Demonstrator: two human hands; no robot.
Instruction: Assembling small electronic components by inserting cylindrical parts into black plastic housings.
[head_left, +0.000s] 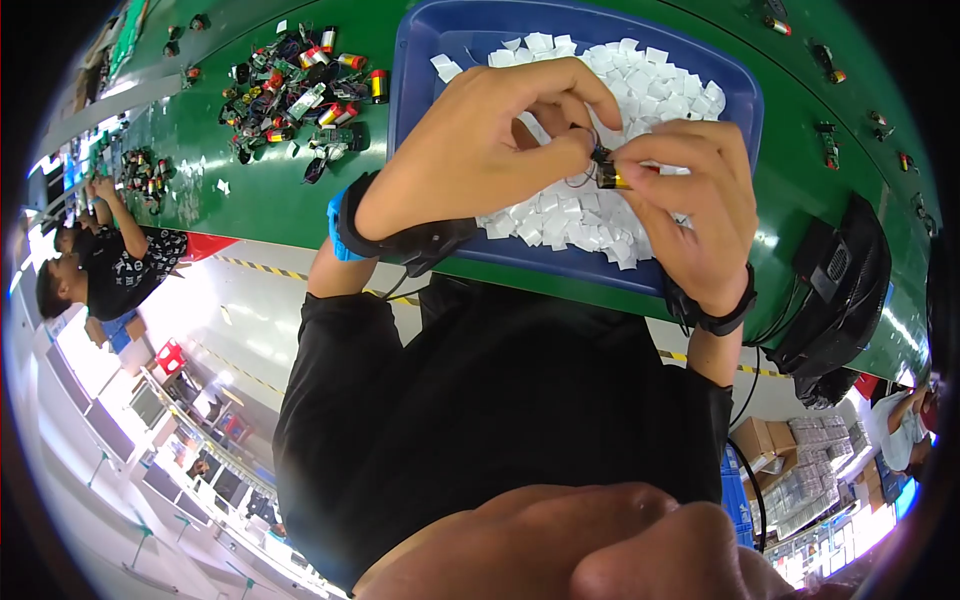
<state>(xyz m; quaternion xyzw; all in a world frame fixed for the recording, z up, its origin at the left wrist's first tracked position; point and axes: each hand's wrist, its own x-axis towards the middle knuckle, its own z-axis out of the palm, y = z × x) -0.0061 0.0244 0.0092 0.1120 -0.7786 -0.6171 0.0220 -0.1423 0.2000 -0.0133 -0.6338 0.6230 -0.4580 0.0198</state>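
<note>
Above a blue tray (pixel 403 75) heaped with small white square pieces (pixel 665 90), both my hands meet over one small assembly. Its yellow-and-black battery (pixel 612 177) is pinched between the thumb and fingers of my right hand (pixel 705 200). My left hand (pixel 470 145) has its thumb and fingers closed near the thin dark wires (pixel 582 178) beside the battery; the fingertips partly hide what they grip. A dark band with a small black device circles my left wrist, next to a blue strap, and another dark band is on my right wrist.
A pile of battery-and-circuit-board assemblies (pixel 300 95) lies left of the tray on the green table (pixel 330 215), with a smaller pile (pixel 145 180) farther left. Single assemblies (pixel 830 145) are spread along the right. A black bag (pixel 835 300) with cables stands near the right edge. Other people sit at both sides.
</note>
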